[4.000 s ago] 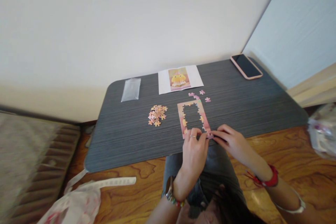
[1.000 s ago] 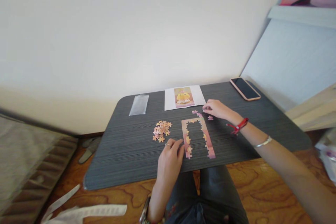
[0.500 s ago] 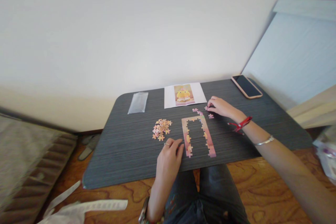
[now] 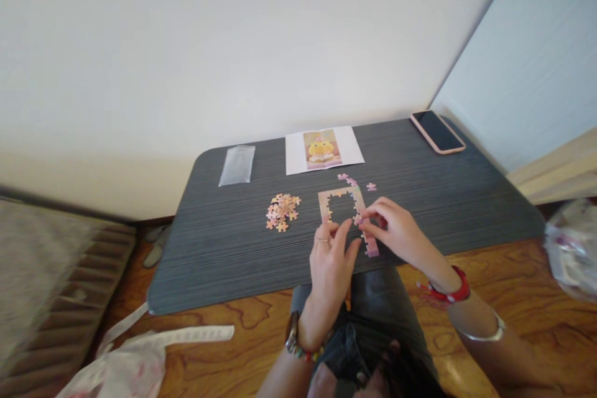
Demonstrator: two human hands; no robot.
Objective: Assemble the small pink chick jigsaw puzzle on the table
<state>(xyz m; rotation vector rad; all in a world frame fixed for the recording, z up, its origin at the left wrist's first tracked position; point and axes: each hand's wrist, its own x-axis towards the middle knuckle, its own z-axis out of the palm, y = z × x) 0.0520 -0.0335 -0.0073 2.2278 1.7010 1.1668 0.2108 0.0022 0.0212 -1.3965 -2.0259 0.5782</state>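
A partly joined jigsaw border (image 4: 323, 199) lies near the table's front edge, its left and lower parts covered by my left hand (image 4: 332, 258). That hand rests over the border with thumb and fingers apart, holding nothing. Between the thumb and fingers of my right hand (image 4: 389, 227) is a pink puzzle piece (image 4: 357, 219), just over the inner edge of the border's right side. Several pink pieces (image 4: 347, 179) sit just above the border, and a single pink piece (image 4: 371, 186) lies to their right. Left of the border is a pile of loose puzzle pieces (image 4: 282, 210).
Behind the border, against the wall, lies a white sheet with a yellow character picture (image 4: 321, 149). A clear plastic bag (image 4: 237, 165) is at the back left. At the back right lies a phone (image 4: 437, 132) in a pink case.
My right hand has picked up a pink piece from above right of the border and brought it down to the right side. My left hand has moved right, over the border.
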